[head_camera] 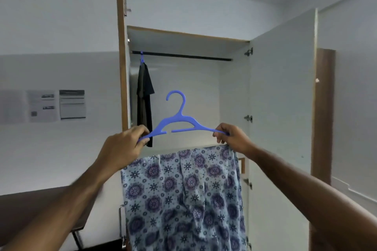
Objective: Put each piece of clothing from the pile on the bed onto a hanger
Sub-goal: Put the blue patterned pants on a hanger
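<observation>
The left hand [130, 140] and right hand [229, 138] each pinch one end of the thin blue plastic hanger [179, 122], hook up, probably to keep it level. The soft floral cloth [183, 193] hangs just below, facing the open wardrobe [281, 87], whose rail [183, 56] carries a dark shirt [144, 98].

Rail [183, 56] free right of dark shirt [144, 96].

I hold the blue hanger [177, 124] up w/ both hands: left grip [130, 140] pinches one end, right grip [229, 138] the other. Patterned cloth [183, 193] hangs below. Behind, open wardrobe [281, 87], dark shirt [145, 96] on rail [183, 56].
</observation>
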